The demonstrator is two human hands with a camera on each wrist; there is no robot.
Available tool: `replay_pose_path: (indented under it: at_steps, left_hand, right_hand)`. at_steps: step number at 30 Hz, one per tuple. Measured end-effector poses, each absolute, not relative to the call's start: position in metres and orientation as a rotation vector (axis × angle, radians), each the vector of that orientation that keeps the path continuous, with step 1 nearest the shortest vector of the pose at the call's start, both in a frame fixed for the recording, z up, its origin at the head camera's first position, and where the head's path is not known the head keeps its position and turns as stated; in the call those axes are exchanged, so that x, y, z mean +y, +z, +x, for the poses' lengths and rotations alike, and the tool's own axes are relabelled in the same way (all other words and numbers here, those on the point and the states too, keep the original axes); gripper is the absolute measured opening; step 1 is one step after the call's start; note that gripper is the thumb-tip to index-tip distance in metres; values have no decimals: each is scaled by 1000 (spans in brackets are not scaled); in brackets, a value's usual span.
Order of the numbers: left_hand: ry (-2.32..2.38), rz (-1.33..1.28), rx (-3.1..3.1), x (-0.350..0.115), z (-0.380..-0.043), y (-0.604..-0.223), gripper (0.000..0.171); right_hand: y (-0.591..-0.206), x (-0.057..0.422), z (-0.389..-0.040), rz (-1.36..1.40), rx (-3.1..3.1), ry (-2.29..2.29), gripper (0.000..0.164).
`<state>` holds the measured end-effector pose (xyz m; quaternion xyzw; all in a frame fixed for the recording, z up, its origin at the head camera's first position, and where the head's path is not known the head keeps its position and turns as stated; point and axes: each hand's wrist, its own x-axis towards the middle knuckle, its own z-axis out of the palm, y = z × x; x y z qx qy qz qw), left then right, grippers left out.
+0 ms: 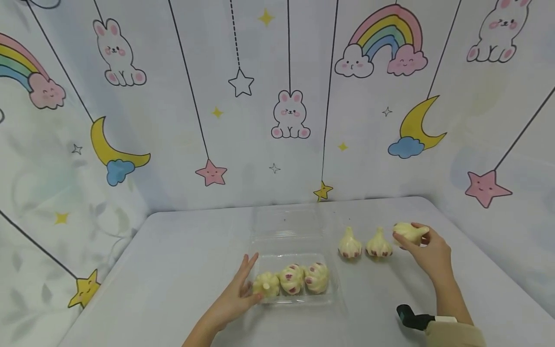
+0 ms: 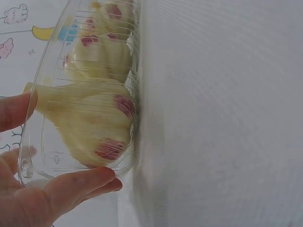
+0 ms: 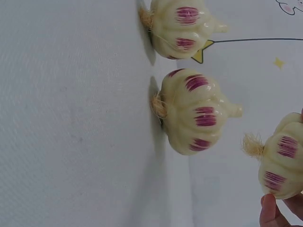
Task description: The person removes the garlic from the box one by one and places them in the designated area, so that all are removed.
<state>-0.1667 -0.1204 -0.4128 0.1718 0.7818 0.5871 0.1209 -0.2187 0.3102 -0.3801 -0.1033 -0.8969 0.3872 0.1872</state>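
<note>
In the head view my left hand (image 1: 236,294) is at the left end of a clear plastic clamshell box (image 1: 299,300), fingers extended, thumb by the front corner. Three garlic bulbs (image 1: 292,278) sit in a row inside. The left wrist view shows the fingers (image 2: 80,187) against the box wall beside the nearest bulb (image 2: 94,120). My right hand (image 1: 433,253) holds another garlic bulb (image 1: 407,232) raised at the right, pinched between thumb and fingers. Its dry roots and purple streaks show in the right wrist view, where that hand is mostly cut off.
Two more garlic bulbs (image 1: 349,245) (image 1: 379,244) stand upright on the white table (image 1: 182,270), right of the box and left of the held one. The box's lid (image 1: 286,222) lies folded back behind it. A cartoon-printed cloth (image 1: 260,149) hangs around the table's back and sides.
</note>
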Motion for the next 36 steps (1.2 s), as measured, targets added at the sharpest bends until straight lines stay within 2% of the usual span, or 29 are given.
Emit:
replay_pose_path:
  at_steps: [36]
  left_hand:
    - [1701,489,2270,-121,-170,-414,87]
  right_hand:
    - [-402,332,-235,-345,-2804,1120,75]
